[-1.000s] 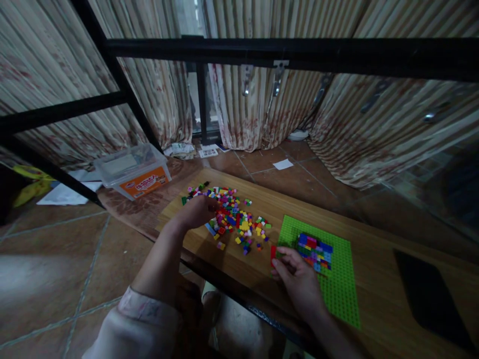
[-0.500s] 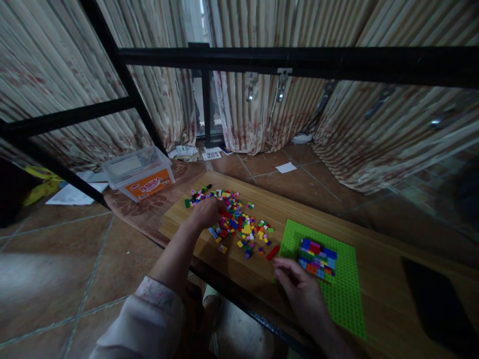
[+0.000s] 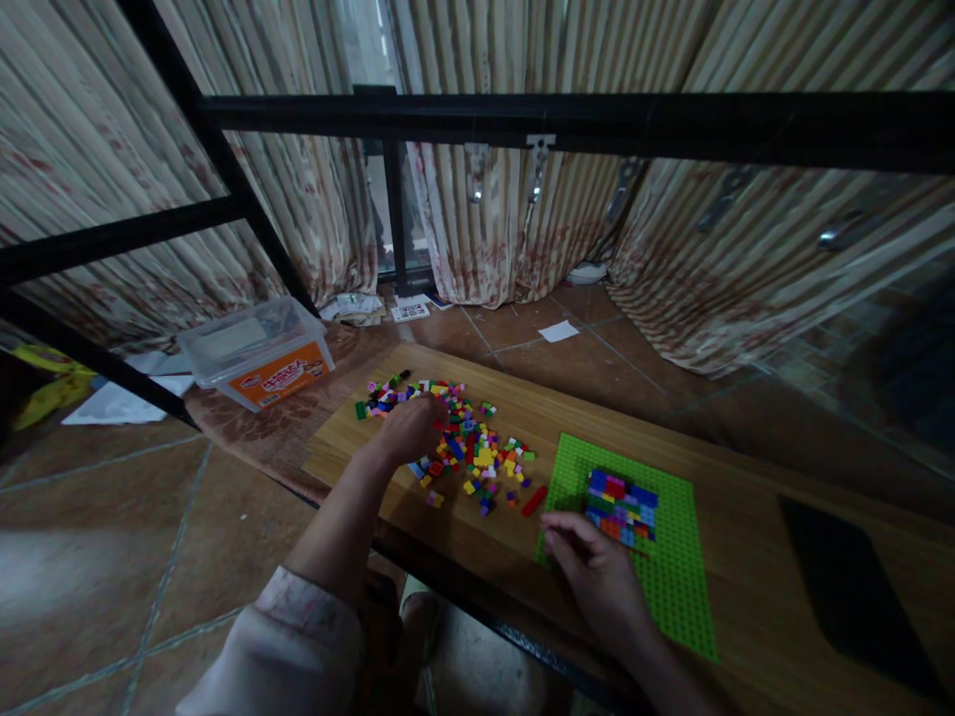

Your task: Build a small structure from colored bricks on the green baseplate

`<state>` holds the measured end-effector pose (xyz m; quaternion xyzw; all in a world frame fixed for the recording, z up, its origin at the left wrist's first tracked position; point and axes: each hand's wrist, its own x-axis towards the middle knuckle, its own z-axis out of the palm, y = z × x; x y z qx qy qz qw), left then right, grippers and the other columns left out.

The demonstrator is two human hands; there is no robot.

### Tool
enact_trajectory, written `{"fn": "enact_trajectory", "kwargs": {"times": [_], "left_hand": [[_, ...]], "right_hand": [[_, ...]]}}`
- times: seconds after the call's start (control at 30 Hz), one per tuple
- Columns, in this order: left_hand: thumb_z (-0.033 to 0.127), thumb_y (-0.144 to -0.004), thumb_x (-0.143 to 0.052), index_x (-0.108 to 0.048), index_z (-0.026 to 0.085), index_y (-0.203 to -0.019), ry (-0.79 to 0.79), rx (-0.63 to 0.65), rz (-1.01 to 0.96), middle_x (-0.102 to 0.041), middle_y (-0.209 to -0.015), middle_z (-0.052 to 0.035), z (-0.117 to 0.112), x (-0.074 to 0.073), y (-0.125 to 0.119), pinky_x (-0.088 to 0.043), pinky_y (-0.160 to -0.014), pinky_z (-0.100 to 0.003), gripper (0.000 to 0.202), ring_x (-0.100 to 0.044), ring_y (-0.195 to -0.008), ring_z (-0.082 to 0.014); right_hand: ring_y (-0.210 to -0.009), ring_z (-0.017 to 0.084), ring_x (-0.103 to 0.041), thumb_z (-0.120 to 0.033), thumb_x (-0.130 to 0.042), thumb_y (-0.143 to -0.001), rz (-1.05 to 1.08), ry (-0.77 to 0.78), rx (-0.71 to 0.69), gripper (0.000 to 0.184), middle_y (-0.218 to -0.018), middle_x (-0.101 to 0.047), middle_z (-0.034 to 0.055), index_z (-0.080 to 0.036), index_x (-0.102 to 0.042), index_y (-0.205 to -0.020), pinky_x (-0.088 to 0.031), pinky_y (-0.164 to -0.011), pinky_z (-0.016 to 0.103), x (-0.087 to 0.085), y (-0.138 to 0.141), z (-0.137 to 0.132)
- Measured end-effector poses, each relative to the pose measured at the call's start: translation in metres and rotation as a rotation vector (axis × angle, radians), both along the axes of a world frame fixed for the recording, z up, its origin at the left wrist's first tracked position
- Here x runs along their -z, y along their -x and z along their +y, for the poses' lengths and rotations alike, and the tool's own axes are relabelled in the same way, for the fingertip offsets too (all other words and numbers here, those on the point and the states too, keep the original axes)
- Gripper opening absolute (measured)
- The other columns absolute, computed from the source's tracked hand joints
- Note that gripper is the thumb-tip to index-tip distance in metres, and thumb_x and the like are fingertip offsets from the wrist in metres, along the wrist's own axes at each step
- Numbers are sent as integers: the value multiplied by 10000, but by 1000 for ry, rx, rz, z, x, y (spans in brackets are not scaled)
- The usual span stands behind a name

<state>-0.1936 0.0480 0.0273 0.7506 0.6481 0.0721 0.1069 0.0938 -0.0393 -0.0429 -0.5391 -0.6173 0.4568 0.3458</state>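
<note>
Hovering at the left edge of the green baseplate [image 3: 675,587], the right hand [image 3: 601,582] has its thumb and forefinger drawn close together; whether anything tiny sits between them I cannot tell. Just past those fingertips, farther out and to the left, a long red brick [image 3: 534,500] lies on the wooden counter [image 3: 735,537], its long axis slanting away toward the right. This hand is much the nearer to it; the left hand [image 3: 410,430] is well apart, among the loose bricks [image 3: 486,457]. Its back covers most of the fingers, so its grip cannot be made out. Beyond the right hand's knuckles, a patch of joined bricks [image 3: 625,505] sits on the baseplate, whose near-left corner is hidden by hand and forearm. In the dim light, the smallest loose pieces blur together, and the dark flat object [image 3: 851,587] at right is hard to identify.
</note>
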Motion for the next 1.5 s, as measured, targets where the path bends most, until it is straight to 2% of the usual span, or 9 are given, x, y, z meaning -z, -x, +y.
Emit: {"fn": "enact_trajectory", "kwargs": {"times": [0.2,0.33,0.43,0.6,0.73,0.83,1.0,1.23,1.5], "left_hand": [[357,-690,-664,-671,189,-923,43,-9,101,-659,-991,-96,-11,1,-16,-487,-774,-328,288,-634,-911,-260],[341,-726,-625,-664,162,-894,38,-35,173,-665,-936,-122,-12,4,-30,-493,-756,-343,249,-641,-904,-280],[295,-739,-595,-650,150,-847,37,0,152,-667,-919,-125,-12,-2,-32,-494,-737,-336,188,-647,-873,-271],[308,-779,-565,-611,165,-952,-26,87,-144,-678,-860,-72,-24,-12,-42,-499,-708,-302,229,-653,-790,-213],[261,-800,-556,-568,212,-1031,34,328,-454,-688,-921,-28,-45,-9,-79,-504,-696,-247,237,-661,-809,-165],[215,-794,-558,-567,231,-1040,109,423,-467,-683,-940,-22,-58,-9,-106,-497,-714,-251,247,-653,-862,-171],[188,-797,-569,-592,230,-985,119,419,-468,-664,-968,-28,-59,-8,-119,-482,-750,-266,194,-634,-894,-172],[253,-819,-592,-611,203,-960,157,415,-648,-656,-892,-30,-55,1,-120,-499,-753,-269,151,-627,-832,-154],[202,-799,-607,-612,168,-949,280,384,-931,-678,-878,-37,-54,-1,-123,-520,-775,-270,154,-650,-829,-149]], "right_hand": [[-777,186,-629,-385,-561,-842,-3,-4,-17,236,-876,-687,47,-217,-677,-962,-489,-716,305,1,0,1],[-780,177,-619,-361,-554,-847,-3,-7,-28,208,-865,-681,36,-222,-676,-941,-477,-716,293,-2,1,1],[-753,169,-608,-336,-552,-843,5,-10,-19,190,-827,-672,29,-217,-678,-920,-470,-694,282,-7,3,1],[-712,148,-587,-334,-551,-840,129,42,18,208,-823,-653,21,-211,-663,-965,-476,-642,262,-15,10,1],[-678,123,-563,-368,-592,-823,309,81,51,270,-802,-617,-4,-222,-615,-1050,-473,-617,242,-20,15,3],[-729,124,-588,-364,-636,-793,439,86,63,264,-841,-641,-2,-222,-615,-1014,-477,-650,238,-26,15,4],[-553,96,-548,-417,-686,-732,508,153,135,238,-651,-606,-32,-192,-635,-788,-463,-514,212,-28,11,8],[-481,94,-552,-415,-762,-649,619,202,186,251,-569,-633,-32,-189,-685,-729,-482,-472,215,-30,3,13],[-486,98,-584,-381,-797,-622,701,235,222,244,-554,-650,-26,-181,-710,-729,-512,-485,220,-33,-1,15]]}}
